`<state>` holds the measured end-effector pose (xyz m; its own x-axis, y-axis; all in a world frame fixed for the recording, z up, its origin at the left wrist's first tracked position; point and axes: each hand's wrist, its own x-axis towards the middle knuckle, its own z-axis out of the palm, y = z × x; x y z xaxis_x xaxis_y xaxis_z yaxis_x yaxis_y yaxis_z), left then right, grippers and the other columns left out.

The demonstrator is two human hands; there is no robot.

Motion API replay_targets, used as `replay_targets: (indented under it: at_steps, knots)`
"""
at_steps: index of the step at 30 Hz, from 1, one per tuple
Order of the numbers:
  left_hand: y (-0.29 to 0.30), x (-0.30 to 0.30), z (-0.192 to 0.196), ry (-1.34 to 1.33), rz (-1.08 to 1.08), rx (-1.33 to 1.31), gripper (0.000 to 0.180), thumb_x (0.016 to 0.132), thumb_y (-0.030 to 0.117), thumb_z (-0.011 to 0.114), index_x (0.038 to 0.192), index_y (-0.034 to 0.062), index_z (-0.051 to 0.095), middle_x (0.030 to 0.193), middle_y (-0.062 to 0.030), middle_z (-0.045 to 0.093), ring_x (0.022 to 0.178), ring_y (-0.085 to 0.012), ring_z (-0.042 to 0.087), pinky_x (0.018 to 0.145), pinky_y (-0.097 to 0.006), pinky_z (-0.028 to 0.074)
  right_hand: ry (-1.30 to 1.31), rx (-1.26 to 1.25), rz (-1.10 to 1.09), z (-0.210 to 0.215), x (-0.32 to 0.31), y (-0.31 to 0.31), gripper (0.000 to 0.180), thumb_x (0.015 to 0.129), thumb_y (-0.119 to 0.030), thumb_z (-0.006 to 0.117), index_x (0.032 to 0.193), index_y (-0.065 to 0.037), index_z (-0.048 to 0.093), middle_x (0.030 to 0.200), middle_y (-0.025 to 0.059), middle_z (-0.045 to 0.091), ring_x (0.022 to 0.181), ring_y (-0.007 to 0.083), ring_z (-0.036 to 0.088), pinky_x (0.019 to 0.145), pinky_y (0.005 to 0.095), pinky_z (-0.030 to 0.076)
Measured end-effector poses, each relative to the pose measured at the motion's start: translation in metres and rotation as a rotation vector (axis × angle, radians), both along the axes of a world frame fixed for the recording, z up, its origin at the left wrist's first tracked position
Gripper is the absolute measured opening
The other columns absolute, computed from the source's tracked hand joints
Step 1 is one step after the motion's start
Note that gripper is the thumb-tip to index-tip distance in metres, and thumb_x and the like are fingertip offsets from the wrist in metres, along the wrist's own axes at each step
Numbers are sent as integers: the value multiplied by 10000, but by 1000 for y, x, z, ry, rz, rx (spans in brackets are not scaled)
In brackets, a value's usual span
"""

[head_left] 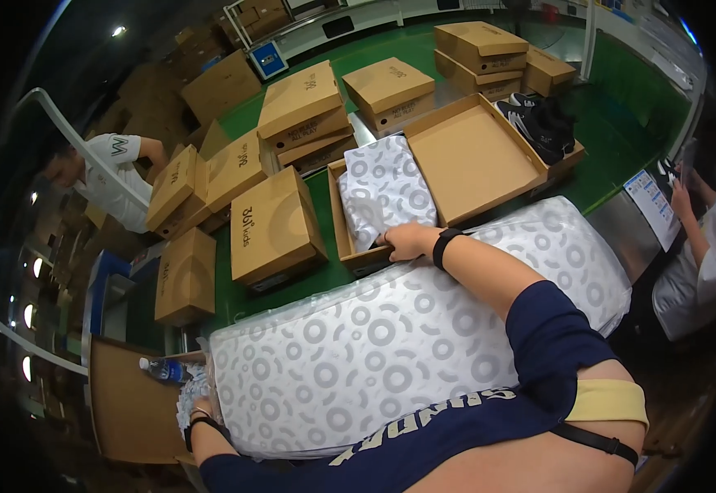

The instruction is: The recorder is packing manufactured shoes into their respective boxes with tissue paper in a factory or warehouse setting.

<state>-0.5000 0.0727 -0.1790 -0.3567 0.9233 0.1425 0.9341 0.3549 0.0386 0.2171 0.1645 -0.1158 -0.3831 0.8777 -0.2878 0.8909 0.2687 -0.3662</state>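
Observation:
An open brown shoe box (348,256) with its lid (473,156) folded back lies on the green belt (317,279). White tissue paper with grey rings (382,189) fills the box. My right hand (407,241), a black band on its wrist, rests at the box's near edge with its fingers curled on that tissue. A thick stack of the same patterned tissue sheets (391,345) lies in front of me under my right forearm. My left hand (199,411) is at the stack's lower left corner, mostly hidden by crumpled paper, next to a water bottle (163,370).
Several closed brown shoe boxes (271,226) crowd the belt to the left and behind. Black sneakers (538,123) lie in a box at the back right. One person (115,164) works at the far left, another (695,263) stands right by a printed sheet (653,205). A cardboard piece (128,411) lies lower left.

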Motion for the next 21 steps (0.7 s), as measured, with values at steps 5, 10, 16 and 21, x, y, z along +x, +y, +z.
replay_targets:
  at_steps: [5, 10, 16, 21]
  knots:
    - [-13, -32, -17, 11, 197, -90, 264, 835, 188, 454, 921, -7, 611, 928, -204, 605, 883, -337, 584, 705, -393, 466, -19, -36, -79, -4, -16, -10, 489, 711, -257, 610, 1173, -135, 509, 1086, 118, 574, 1012, 268, 538, 855, 387, 411]
    - [5, -21, -23, 42, 333, -180, 276, 812, 155, 449, 924, -45, 603, 989, -232, 585, 952, -354, 563, 745, -415, 460, 61, 122, -17, 16, 9, -36, 487, 726, -294, 601, 1160, -95, 508, 1046, 152, 580, 982, 292, 546, 851, 379, 414]
    - [-10, -34, 50, -229, 777, 289, 345, 819, 243, 425, 911, -31, 614, 925, -168, 624, 831, -296, 607, 682, -394, 478, -105, 48, -100, 38, 94, -91, 523, 744, -374, 583, 1141, -40, 522, 1060, 172, 572, 1012, 288, 533, 862, 390, 401]
    - [89, 90, 136, -863, 340, 1078, 331, 811, 305, 519, 903, 3, 621, 856, -124, 636, 731, -228, 607, 661, -366, 495, -238, 41, -496, 35, 176, -108, 520, 764, -460, 539, 988, 6, 596, 996, 193, 585, 970, 309, 546, 854, 405, 396]
